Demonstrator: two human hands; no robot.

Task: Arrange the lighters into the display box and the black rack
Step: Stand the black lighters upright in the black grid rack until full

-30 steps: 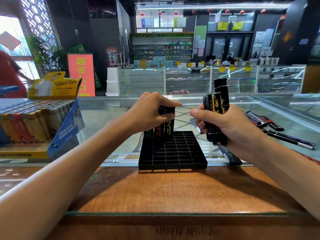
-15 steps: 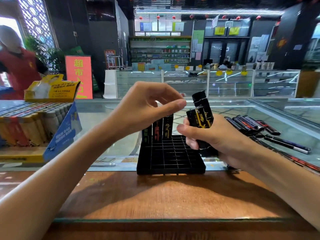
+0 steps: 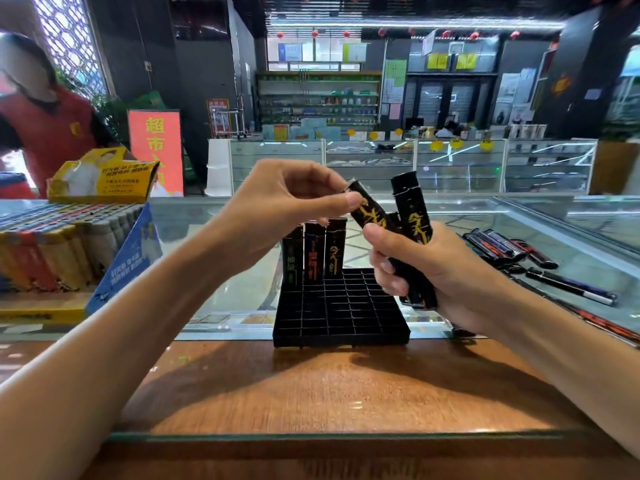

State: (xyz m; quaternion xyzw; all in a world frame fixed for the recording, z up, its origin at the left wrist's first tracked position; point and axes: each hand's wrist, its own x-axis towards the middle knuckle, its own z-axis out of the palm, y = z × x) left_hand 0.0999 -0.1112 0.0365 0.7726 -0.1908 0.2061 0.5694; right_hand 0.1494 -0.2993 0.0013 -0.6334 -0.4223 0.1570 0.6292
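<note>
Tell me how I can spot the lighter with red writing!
On the counter sits a black rack. Three lighters stand in a row at its far left corner. Yours is the middle lighter, marked red; the left lighter is marked green and the right lighter gold.

Upright lighters (image 3: 315,252) block the far-left cells of the black rack (image 3: 341,315); other cells lie open.

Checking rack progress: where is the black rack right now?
Head view, centre: the black rack sits on the counter, three lighters standing in its far-left corner, the display box off to its left.
</note>
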